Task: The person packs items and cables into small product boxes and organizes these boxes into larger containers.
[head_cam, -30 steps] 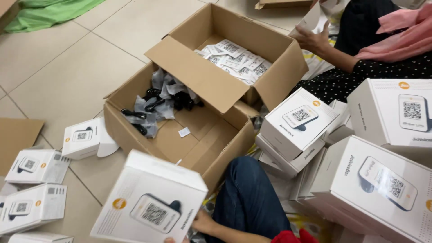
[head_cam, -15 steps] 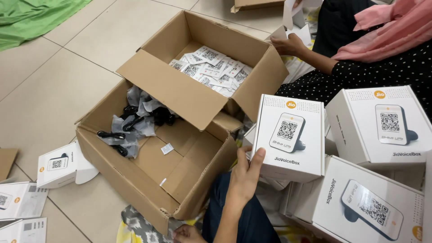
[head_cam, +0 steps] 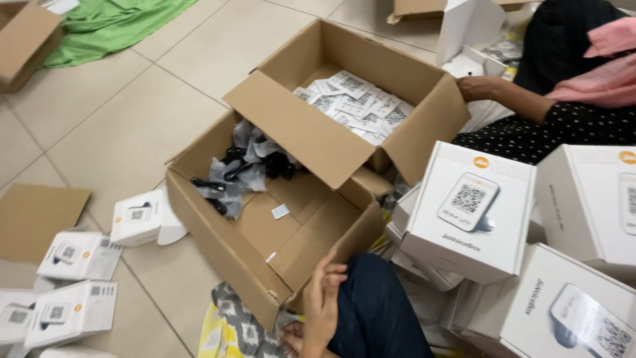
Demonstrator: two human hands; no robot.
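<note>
Leftmost, a brown cardboard flap [head_cam: 26,40] at the top corner with green cloth [head_cam: 112,26] beside it, and a flat cardboard sheet [head_cam: 36,219] lower down on the tiled floor [head_cam: 99,126]. Small white boxes [head_cam: 79,255] lie on the floor at lower left: five can be counted, one cut by the frame edge, plus one more [head_cam: 142,219] just beside the carton.

Centre: big open carton [head_cam: 278,252], split by a cardboard divider [head_cam: 311,132]. Near compartment holds a heap of black cables in clear bags [head_cam: 242,169], count cannot be told, and two small white slips on its bottom. Far compartment holds a pile of white printed cards [head_cam: 354,103], too many to count.

Bottom centre: one hand [head_cam: 324,305], which of the two cannot be told. Fingers loosely spread and slightly curled, holding nothing; it sits just beside the carton's near corner, above a dark trouser knee [head_cam: 377,311]. Whether it touches the carton cannot be told. A second hand's fingers [head_cam: 291,335] show just below, mostly hidden, state unclear, over a patterned grey and yellow cloth [head_cam: 232,328].

Right: three large white boxes in a stack, nearest one [head_cam: 470,212] tilted beside the carton. At top right another person's hand [head_cam: 477,86] rests on the carton's far edge.
</note>
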